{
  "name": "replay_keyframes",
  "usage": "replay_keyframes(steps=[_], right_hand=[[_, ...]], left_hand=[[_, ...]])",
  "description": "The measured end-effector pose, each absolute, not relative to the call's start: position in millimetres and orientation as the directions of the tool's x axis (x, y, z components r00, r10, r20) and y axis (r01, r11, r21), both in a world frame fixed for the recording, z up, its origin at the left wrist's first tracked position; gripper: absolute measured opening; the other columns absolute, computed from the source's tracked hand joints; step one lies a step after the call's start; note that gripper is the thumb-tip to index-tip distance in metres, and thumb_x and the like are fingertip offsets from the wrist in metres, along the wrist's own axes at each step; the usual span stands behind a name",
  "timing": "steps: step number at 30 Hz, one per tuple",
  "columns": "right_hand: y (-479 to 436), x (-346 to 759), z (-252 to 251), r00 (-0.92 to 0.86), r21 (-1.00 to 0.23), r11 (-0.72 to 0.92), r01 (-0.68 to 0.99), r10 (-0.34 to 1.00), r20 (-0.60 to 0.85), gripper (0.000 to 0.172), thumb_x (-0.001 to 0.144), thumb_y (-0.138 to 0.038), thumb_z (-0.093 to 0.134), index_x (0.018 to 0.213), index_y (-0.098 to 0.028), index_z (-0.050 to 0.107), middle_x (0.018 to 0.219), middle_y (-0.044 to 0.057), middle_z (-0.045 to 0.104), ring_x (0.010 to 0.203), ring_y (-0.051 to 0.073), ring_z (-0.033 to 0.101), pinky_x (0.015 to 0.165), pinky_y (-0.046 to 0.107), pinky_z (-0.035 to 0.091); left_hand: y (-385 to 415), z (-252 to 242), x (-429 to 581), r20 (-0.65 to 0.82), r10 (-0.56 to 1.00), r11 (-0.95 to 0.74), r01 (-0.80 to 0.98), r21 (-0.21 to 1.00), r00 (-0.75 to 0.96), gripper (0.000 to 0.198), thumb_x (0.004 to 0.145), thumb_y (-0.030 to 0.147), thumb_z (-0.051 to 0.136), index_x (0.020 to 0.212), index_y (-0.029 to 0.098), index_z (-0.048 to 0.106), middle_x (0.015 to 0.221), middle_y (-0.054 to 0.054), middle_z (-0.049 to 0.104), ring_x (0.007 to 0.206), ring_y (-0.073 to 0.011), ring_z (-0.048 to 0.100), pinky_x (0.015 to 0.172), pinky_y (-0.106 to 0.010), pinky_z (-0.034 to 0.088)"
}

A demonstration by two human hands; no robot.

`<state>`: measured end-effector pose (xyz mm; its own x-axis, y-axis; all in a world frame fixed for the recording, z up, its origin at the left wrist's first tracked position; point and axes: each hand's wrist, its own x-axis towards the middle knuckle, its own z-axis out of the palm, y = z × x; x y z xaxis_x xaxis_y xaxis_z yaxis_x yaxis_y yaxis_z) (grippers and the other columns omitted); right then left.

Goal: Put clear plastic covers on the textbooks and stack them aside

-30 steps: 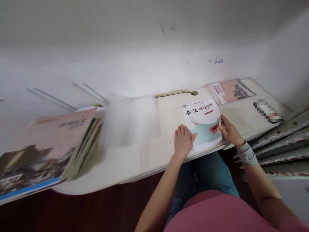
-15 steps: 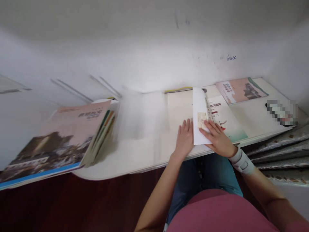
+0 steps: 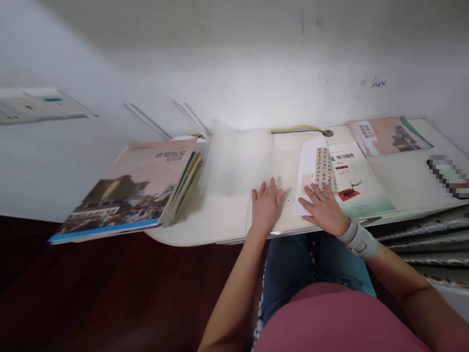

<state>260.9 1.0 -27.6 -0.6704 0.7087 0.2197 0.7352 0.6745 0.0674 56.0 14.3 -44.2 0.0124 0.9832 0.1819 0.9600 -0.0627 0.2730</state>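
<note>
A thin white and teal booklet (image 3: 351, 181) lies on the white desk (image 3: 227, 215), its cover opened to the left. My right hand (image 3: 322, 210), with a grey wrist brace, lies flat with spread fingers on the opened cover's inner page (image 3: 311, 176), which shows columns of calligraphy. My left hand (image 3: 266, 208) rests flat and open on the bare desk just left of the booklet, holding nothing.
A stack of textbooks (image 3: 135, 190) with a pink cover hangs over the desk's left end. Another pink booklet (image 3: 388, 134) lies at the back right, a yellow cable (image 3: 296, 129) runs along the wall, and a blurred dark object (image 3: 449, 173) sits at the far right.
My right hand has turned the booklet's cover over to the left and now presses it flat. My left hand slid off the booklet onto the desk. The view has panned left.
</note>
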Motion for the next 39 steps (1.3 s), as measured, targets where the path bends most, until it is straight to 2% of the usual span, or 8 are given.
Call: replay_keyframes(steps=[5,9,13,20,23,29,35,39], right_hand=[[-2,256,-33,-0.699,0.062,0.700,0.711,0.693,0.177,0.058,0.088,-0.054,0.048,0.132,-0.016,0.052,0.141,0.020,0.046,0.131,0.035,0.040,0.107,0.057,0.025],[-3,257,-36,-0.710,0.063,0.711,0.701,0.685,0.166,0.062,0.089,-0.056,0.043,0.135,-0.015,0.049,0.142,0.020,0.045,0.131,0.034,0.040,0.108,0.056,0.024],[0,258,-38,-0.697,0.054,0.700,0.712,0.696,0.175,0.056,0.092,-0.052,0.040,0.134,-0.016,0.049,0.142,0.018,0.045,0.131,0.032,0.040,0.108,0.055,0.025],[0,253,-38,-0.642,0.070,0.643,0.763,0.740,0.199,0.045,0.096,-0.040,0.037,0.132,-0.017,0.052,0.141,0.018,0.047,0.130,0.032,0.042,0.107,0.055,0.026],[-6,250,-35,-0.661,0.062,0.664,0.745,0.725,0.193,0.045,0.096,-0.039,0.037,0.132,-0.017,0.052,0.141,0.017,0.046,0.131,0.031,0.042,0.107,0.054,0.027],[-25,244,-36,-0.692,0.003,0.702,0.713,0.703,0.164,0.050,0.095,-0.042,0.039,0.136,-0.014,0.047,0.145,0.018,0.041,0.133,0.031,0.038,0.108,0.051,0.029],[-44,238,-45,-0.679,-0.002,0.692,0.722,0.708,0.191,0.077,0.083,-0.060,0.051,0.136,-0.004,0.045,0.144,0.026,0.038,0.136,0.035,0.033,0.109,0.048,0.029],[-57,232,-51,-0.653,0.000,0.669,0.743,0.726,0.217,0.088,0.077,-0.065,0.056,0.135,0.000,0.044,0.143,0.029,0.038,0.136,0.036,0.033,0.109,0.048,0.030]], left_hand=[[15,-47,53,0.221,0.975,-0.072,0.931,0.357,-0.009,0.061,0.097,0.045,0.022,0.144,0.007,0.030,0.131,-0.016,0.057,0.135,-0.0328,0.036,0.109,-0.057,0.024],[15,-47,52,0.252,0.967,-0.072,0.907,0.415,-0.038,0.058,0.096,0.044,0.026,0.140,0.008,0.036,0.126,-0.016,0.061,0.133,-0.0322,0.038,0.109,-0.055,0.026],[14,-48,50,0.295,0.953,-0.083,0.874,0.478,-0.070,0.054,0.096,0.043,0.028,0.137,0.011,0.040,0.123,-0.016,0.062,0.130,-0.0299,0.043,0.108,-0.055,0.027],[12,-49,44,0.322,0.940,-0.107,0.798,0.594,-0.113,0.056,0.096,0.045,0.027,0.140,0.011,0.035,0.120,-0.017,0.064,0.122,-0.0260,0.052,0.108,-0.053,0.030],[13,-49,46,0.305,0.947,-0.097,0.819,0.565,-0.098,0.057,0.096,0.046,0.028,0.141,0.012,0.036,0.126,-0.017,0.060,0.129,-0.0283,0.045,0.108,-0.054,0.029],[12,-46,51,0.233,0.971,-0.046,0.912,0.407,-0.055,0.061,0.095,0.047,0.026,0.142,0.010,0.036,0.138,-0.015,0.051,0.138,-0.0328,0.029,0.111,-0.054,0.023],[9,-43,53,0.214,0.977,-0.051,0.952,0.302,-0.015,0.061,0.093,0.049,0.029,0.140,0.013,0.040,0.139,-0.013,0.051,0.139,-0.0334,0.027,0.112,-0.054,0.022],[9,-44,55,0.199,0.980,-0.044,0.959,0.280,-0.013,0.061,0.093,0.050,0.031,0.141,0.014,0.040,0.141,-0.010,0.049,0.139,-0.0342,0.026,0.113,-0.054,0.020]])
